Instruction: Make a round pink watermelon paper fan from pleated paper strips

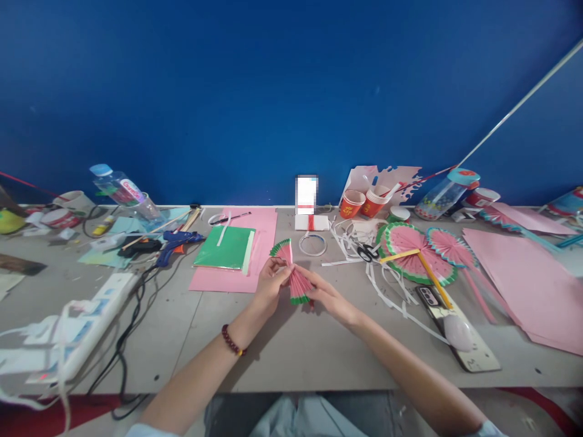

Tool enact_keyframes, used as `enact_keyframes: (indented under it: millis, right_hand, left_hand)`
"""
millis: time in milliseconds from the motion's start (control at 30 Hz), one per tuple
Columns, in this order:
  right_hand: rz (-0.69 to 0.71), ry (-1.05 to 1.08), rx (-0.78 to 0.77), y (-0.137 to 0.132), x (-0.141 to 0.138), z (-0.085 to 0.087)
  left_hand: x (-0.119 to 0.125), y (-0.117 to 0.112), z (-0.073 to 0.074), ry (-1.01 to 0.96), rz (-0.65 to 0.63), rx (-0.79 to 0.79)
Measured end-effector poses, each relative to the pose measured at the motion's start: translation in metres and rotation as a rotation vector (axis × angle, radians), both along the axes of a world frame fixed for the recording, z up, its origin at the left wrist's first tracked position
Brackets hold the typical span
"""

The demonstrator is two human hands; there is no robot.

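Between my two hands is a pleated pink paper fan with green and white ends, pinched at its middle so both ends spread out. My left hand grips it near the centre, fingers closed. My right hand closes on its other side, fingertips along the lower pleats. The fan is held just above the grey table. Left of it, a green paper pack lies on a pink sheet. A ring of white and blue wire or tape lies behind my hands.
On the right lie finished watermelon-patterned round fans, scissors, white paper strips, a phone and pink sheets. Red paper cups stand at the back. Leftward are a blue glue gun, a power strip with cables and a bottle.
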State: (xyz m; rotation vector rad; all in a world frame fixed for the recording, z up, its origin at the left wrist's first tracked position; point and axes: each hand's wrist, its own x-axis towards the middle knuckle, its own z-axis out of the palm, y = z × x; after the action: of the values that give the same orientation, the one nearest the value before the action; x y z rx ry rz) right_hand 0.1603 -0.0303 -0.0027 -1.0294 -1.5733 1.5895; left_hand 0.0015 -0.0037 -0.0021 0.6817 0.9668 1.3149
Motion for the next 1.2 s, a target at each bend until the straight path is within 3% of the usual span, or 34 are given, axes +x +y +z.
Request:
enact_keyframes:
  millis: [167, 267, 433, 700, 933, 1200]
  right_hand:
    - [-0.128, -0.341, 0.433, -0.006, -0.006, 0.003]
    - [-0.210, -0.510, 0.536, -0.009, -0.010, -0.003]
    - [-0.266, -0.623, 0.613, -0.009, -0.014, -0.008]
    - [-0.259, -0.614, 0.665, -0.007, -0.012, -0.008]
    - [-0.257, -0.603, 0.688, -0.007, -0.010, -0.005]
    - [-0.369, -0.463, 0.638, 0.000, -0.006, -0.004]
  left_hand:
    - [0.001, -0.001, 0.002, -0.019, 0.050, -0.039]
    - [0.001, -0.003, 0.002, 0.001, 0.093, -0.037]
    - [0.002, -0.003, -0.002, -0.006, 0.065, -0.016]
    - [0.003, -0.005, -0.002, -0.006, 0.017, -0.029]
    - [0.001, -0.003, -0.008, 0.267, -0.006, 0.183]
    - [-0.003, -0.001, -0.004, 0.401, -0.066, 0.303]
